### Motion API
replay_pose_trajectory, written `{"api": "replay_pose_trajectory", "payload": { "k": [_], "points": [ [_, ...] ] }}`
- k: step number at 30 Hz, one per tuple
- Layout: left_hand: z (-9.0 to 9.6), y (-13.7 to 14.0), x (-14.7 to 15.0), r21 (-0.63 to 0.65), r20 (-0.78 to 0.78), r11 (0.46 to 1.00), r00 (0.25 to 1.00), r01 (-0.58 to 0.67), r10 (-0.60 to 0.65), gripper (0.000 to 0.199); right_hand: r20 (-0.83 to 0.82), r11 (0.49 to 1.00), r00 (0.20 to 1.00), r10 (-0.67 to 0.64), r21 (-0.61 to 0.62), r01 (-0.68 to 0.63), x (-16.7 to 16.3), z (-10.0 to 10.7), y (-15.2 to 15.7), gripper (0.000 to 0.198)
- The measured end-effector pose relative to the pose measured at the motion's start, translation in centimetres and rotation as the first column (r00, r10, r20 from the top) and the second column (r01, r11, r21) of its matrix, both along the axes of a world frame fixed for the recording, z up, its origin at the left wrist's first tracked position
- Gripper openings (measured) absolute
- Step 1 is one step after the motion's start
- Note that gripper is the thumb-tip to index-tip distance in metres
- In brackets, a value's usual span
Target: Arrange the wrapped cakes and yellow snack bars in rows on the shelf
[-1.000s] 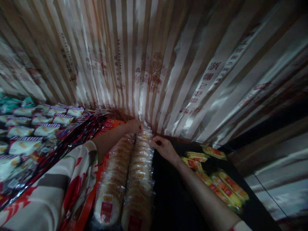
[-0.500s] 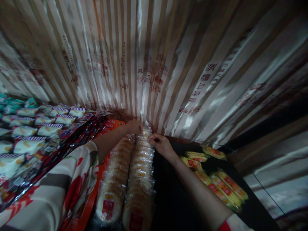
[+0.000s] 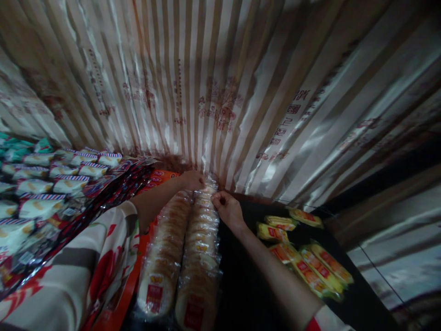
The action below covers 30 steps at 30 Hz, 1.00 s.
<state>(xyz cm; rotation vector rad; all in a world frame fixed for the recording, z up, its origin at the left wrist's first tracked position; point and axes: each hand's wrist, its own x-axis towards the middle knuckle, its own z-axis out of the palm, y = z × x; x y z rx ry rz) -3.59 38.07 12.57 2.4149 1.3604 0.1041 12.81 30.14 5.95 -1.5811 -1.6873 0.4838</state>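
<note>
Two overlapping rows of round flat cakes in clear wrappers run away from me: a left row [image 3: 166,248] and a right row [image 3: 201,250]. The nearest cake of each row bears a red label. At the far end of the right row, my left hand [image 3: 193,180] is closed with its fingertips on the left edge of a wrapped cake [image 3: 207,189]. Opposite it, my right hand [image 3: 228,209] pinches the right edge of the wrapper between thumb and forefinger. The wrapper's back edge is dim and hard to make out.
Yellow packaged snacks [image 3: 317,269] lie on the black surface [image 3: 244,285] at the right. An orange packet sheet [image 3: 156,179] and white packets with striped tops [image 3: 70,185] are on the left. A printed, pleated plastic curtain [image 3: 220,92] hangs close behind the rows.
My hands stay at the far end of the right row. The right hand has shifted slightly left; the left hand has barely moved.
</note>
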Motion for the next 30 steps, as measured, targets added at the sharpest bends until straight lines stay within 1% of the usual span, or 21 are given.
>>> {"api": "replay_pose_trajectory", "payload": {
  "k": [6, 11, 15, 20, 25, 27, 30],
  "points": [
    [-0.1, 0.2, -0.6, -0.050, 0.115, 0.998, 0.993, 0.045, -0.039, 0.030, 0.025, 1.000, 1.000, -0.014, 0.000, 0.014, -0.1, 0.3, -0.1, 0.017],
    [-0.3, 0.3, -0.8, -0.100, 0.068, 0.990, 0.993, 0.104, -0.097, 0.015, 0.035, 1.000, 0.999, -0.029, -0.005, 0.030, -0.1, 0.2, -0.2, 0.021],
    [-0.6, 0.3, -0.9, -0.132, 0.087, 0.980, 0.987, 0.148, -0.138, 0.014, 0.033, 0.999, 0.998, -0.044, 0.002, 0.044, -0.2, 0.3, -0.3, 0.023],
    [-1.1, 0.7, -0.9, -0.097, 0.048, 0.978, 0.982, 0.184, -0.180, 0.014, -0.010, 0.999, 0.999, -0.042, 0.007, 0.043, -0.3, 0.5, -0.5, 0.025],
    [-1.3, 0.5, -0.8, -0.035, -0.006, 0.982, 0.982, 0.187, -0.188, 0.016, -0.048, 0.996, 0.995, -0.091, -0.008, 0.091, 0.2, 0.7, -1.9, 0.032],
    [-1.2, 0.3, -0.8, -0.018, -0.019, 0.981, 0.981, 0.192, -0.192, 0.016, -0.066, 0.997, 0.996, -0.064, -0.036, 0.062, 0.6, 0.7, -2.6, 0.034],
    [-1.2, 0.1, -0.8, -0.009, -0.028, 0.980, 0.979, 0.201, -0.201, 0.016, -0.113, 0.997, 0.993, 0.046, -0.062, -0.053, 1.2, 0.7, -3.1, 0.034]
  ]
}}
